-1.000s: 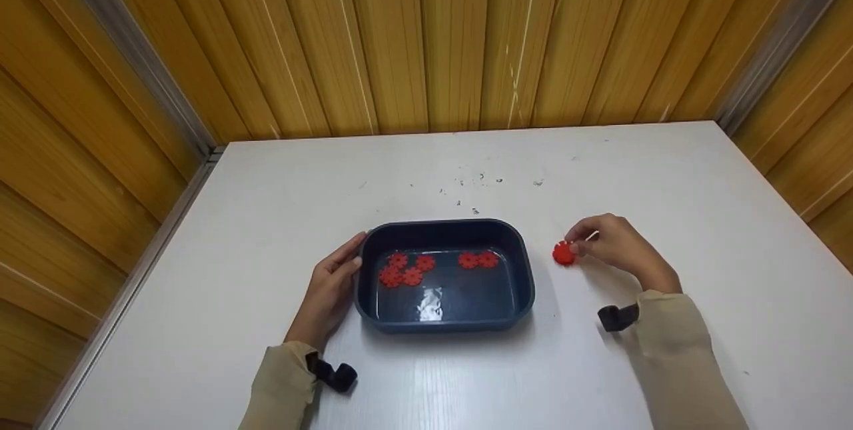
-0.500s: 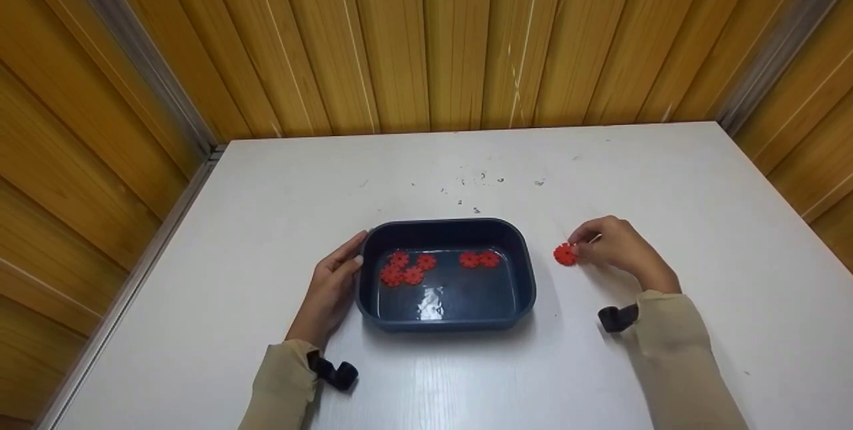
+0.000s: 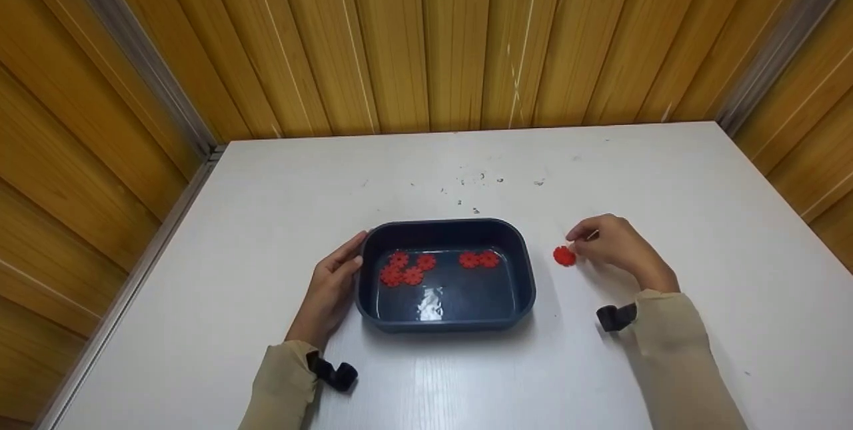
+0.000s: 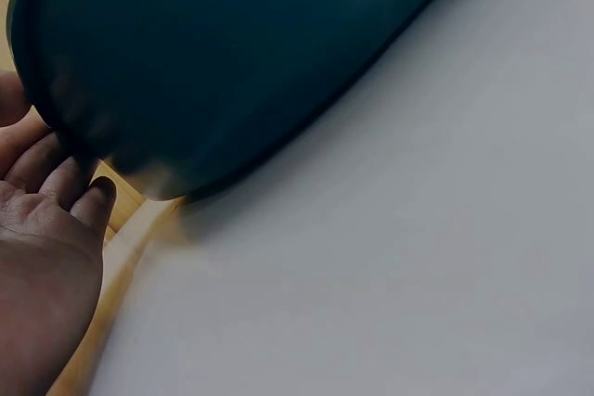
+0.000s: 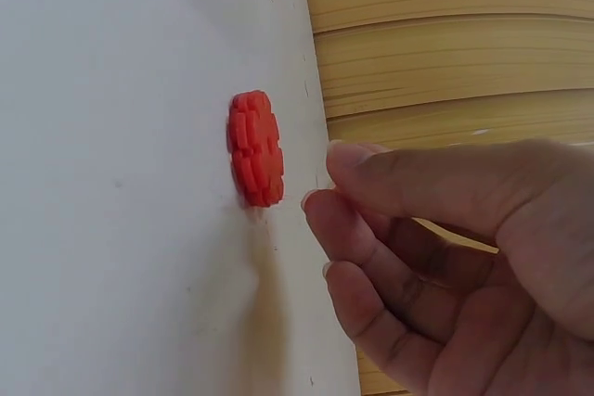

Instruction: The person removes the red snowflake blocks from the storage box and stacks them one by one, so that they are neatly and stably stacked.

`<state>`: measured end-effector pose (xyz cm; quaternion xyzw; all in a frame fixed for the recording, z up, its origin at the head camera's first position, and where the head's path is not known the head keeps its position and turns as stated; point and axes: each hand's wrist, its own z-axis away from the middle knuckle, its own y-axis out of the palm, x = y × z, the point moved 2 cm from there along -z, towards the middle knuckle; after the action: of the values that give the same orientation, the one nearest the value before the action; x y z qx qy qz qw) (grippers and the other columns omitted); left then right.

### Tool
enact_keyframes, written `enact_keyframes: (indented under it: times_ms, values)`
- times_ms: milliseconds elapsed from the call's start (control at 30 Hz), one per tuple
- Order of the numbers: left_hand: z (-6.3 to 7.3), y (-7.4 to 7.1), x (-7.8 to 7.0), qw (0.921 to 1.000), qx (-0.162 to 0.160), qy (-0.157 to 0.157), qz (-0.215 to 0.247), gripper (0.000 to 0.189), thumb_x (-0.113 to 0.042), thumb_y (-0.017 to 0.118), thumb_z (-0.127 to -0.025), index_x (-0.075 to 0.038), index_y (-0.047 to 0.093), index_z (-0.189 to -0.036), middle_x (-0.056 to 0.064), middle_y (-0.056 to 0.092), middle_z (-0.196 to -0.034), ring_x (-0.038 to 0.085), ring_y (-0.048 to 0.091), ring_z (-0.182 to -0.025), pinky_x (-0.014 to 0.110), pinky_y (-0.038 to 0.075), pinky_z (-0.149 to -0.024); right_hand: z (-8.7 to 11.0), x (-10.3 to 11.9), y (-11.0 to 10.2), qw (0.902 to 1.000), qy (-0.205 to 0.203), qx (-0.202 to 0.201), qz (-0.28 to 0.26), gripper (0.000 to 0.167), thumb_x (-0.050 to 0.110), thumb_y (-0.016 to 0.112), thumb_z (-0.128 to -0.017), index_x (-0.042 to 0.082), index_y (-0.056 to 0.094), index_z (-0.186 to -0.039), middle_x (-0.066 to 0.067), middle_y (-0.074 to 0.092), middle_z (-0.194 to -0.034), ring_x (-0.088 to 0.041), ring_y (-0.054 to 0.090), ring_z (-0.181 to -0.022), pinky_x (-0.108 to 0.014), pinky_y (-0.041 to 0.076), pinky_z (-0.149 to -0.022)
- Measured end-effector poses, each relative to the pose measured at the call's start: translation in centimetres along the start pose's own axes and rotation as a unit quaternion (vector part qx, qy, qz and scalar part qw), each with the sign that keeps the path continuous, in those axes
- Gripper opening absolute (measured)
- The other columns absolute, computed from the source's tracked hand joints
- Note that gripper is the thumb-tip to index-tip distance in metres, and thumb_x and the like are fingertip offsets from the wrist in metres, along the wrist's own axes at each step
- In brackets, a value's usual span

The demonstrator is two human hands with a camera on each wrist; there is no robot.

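In the head view my left hand (image 3: 328, 287) holds the left end of a dark blue plastic tub (image 3: 446, 325), thumb at the rim and fingers along the outer wall. The left wrist view shows those fingers (image 4: 67, 178) against the tub's wall (image 4: 232, 71). To the right of the tub, a small stack of red flower-shaped plastic discs (image 3: 564, 256) lies flat on the table. My right hand (image 3: 616, 249) is just beside it, fingers bent and thumb near the index finger. In the right wrist view a gap shows between the fingertips (image 5: 320, 206) and the stack (image 5: 256, 148).
Several more red flower-shaped discs (image 3: 413, 275) lie inside the tub, grouped at its left, with a pair (image 3: 469, 259) at its right. The white table (image 3: 266, 217) ends at yellow wood-look panels (image 3: 453, 43) behind.
The right fingertips, pinching a red disc at the stack earlier, have let it go and drawn slightly away. The disc now lies flat on the stack. My left hand and the tub stay put.
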<state>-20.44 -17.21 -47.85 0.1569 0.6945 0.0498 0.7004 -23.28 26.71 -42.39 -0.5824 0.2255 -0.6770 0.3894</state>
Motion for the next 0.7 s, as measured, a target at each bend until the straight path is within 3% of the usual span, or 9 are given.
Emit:
enact_keyframes:
  times_ms: [367,700]
  values:
    - [0.0,0.0,0.0,1.0,-0.004,-0.001,0.008,0.053,0.0,0.052,-0.093,0.006,0.038,-0.143,0.016,0.036,-0.153,0.011,0.037,-0.14,0.015,0.036,-0.109,0.1,2.3,-0.7,0.9988,-0.047,-0.004,0.014,0.028,0.015,0.065,-0.088,0.0,0.069,-0.112,-0.016,0.069,-0.103,-0.026,0.059,-0.092,-0.04,0.051,-0.085]
    - [-0.1,-0.2,0.2,0.9999,0.002,0.0,-0.015,0.052,-0.002,0.053,-0.094,0.005,0.039,-0.143,0.014,0.036,-0.153,0.019,0.026,-0.146,0.013,0.034,-0.109,-0.1,6.0,-0.8,0.9935,-0.112,-0.01,0.016,0.025,0.012,0.069,-0.086,0.0,0.07,-0.108,-0.013,0.072,-0.097,-0.022,0.066,-0.089,-0.034,0.053,-0.08]
